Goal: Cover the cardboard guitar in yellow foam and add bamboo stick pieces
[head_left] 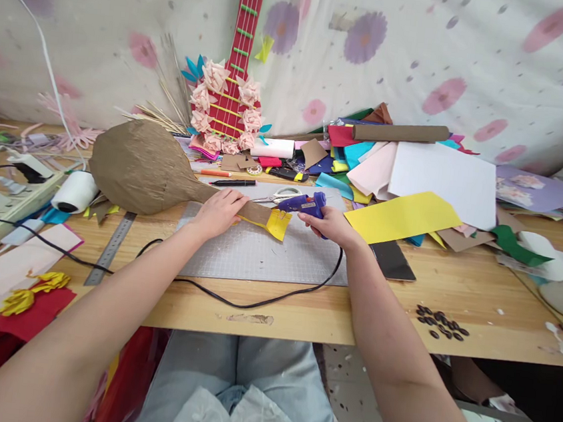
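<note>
Flower-patterned sheet (400,82) behind a wooden table (309,328)

I find the right hand (329,225) gripping a glue gun (305,203) over the cutting mat (266,263). Left of this grip, the left hand (221,211) lies on a cardboard piece (138,166). Scissors (275,197) lie just behind, leftward; a toy guitar (232,102) stands farther behind. Paper (406,217) lies right; a cord (246,304) crosses the table (309,327) in front.

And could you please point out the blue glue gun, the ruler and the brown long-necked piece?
Blue glue gun (303,204): head view, on its body.
Ruler (115,244): head view, near its middle.
Brown long-necked piece (138,166): head view, on its broad rounded end.
</note>
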{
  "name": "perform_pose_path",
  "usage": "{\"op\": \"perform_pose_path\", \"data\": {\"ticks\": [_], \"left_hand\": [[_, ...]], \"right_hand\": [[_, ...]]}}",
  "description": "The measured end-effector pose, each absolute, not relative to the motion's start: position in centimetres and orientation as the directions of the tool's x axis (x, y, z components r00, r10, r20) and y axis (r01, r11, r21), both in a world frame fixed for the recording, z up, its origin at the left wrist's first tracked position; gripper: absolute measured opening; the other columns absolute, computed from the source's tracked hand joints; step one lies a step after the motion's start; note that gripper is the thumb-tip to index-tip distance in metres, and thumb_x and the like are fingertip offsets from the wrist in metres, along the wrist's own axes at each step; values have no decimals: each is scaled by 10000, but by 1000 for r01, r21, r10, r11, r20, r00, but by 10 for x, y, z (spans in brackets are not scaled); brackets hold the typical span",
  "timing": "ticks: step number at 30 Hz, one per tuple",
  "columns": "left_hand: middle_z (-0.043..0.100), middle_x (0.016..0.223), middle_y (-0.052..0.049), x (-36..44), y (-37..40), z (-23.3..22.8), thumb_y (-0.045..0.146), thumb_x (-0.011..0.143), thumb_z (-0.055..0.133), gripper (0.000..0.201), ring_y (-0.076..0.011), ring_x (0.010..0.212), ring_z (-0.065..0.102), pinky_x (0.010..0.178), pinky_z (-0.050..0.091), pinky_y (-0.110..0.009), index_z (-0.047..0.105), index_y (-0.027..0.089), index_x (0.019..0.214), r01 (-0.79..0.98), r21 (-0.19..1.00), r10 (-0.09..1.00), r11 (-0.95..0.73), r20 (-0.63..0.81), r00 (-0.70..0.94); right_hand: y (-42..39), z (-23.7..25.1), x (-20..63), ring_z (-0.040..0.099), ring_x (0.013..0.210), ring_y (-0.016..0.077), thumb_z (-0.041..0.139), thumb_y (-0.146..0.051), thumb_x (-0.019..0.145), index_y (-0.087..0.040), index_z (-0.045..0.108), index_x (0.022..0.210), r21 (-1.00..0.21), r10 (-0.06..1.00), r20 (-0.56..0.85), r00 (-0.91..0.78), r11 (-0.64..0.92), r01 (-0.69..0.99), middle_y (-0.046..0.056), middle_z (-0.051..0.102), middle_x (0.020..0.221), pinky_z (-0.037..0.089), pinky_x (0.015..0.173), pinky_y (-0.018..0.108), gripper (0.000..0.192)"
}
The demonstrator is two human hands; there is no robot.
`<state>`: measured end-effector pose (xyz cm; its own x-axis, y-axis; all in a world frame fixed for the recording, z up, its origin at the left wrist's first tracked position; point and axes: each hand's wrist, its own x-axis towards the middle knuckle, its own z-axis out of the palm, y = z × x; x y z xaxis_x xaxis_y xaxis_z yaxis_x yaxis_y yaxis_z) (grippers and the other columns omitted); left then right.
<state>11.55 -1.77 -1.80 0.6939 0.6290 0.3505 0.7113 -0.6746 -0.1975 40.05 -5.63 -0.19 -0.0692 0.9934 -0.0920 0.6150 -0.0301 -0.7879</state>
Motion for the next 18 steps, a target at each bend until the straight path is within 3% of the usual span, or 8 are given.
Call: {"op": "perform_pose_path", "data": {"ticks": [18], "left_hand": [[552, 1118, -125, 116, -19, -16, 190, 731, 628, 490, -256, 1041, 465, 953, 383, -393, 499, 109, 1197, 713, -196, 634, -673, 343, 693]], "right_hand": [[-60, 7, 390, 426, 457, 89, 563, -633, 679, -175, 553, 737, -741, 993, -108, -48, -48, 670, -31, 481, 498, 325, 449, 232, 462]]}}
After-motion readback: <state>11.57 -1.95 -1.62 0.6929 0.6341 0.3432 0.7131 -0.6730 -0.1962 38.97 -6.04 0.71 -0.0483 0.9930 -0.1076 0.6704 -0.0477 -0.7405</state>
